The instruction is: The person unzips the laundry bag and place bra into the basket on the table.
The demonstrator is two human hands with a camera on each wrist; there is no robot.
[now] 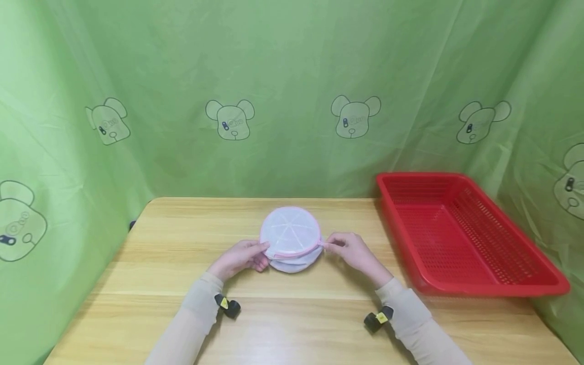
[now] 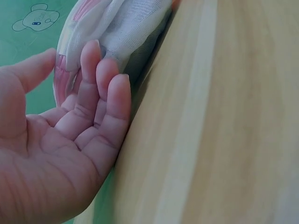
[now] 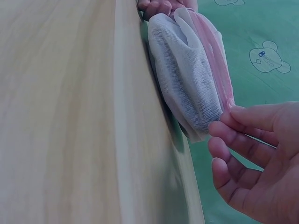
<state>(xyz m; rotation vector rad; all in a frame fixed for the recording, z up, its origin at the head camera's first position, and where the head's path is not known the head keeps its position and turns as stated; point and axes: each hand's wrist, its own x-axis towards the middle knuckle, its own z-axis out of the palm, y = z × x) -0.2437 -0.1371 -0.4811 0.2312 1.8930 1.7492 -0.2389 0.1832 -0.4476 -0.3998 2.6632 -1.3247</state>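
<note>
A round zippered mesh pouch (image 1: 291, 230), white with a pink zipper round its top edge, sits on the wooden table in the head view. My left hand (image 1: 245, 256) grips its left edge, thumb on top and fingers beneath. At the right edge my right hand (image 1: 350, 249) pinches the zipper's pull between thumb and index finger. The right wrist view shows the pink zipper band (image 3: 211, 51) running along the side toward those fingertips. In the left wrist view the remaining left fingers (image 2: 119, 95) lie loosely curled beside the soft mesh side (image 2: 135, 32).
A red plastic basket (image 1: 422, 284) with perforated walls stands to the right on the table (image 1: 292, 314). A green curtain (image 1: 292, 61) printed with bear heads hangs behind and at both sides. Each sleeve carries a small black wrist camera (image 1: 231, 308).
</note>
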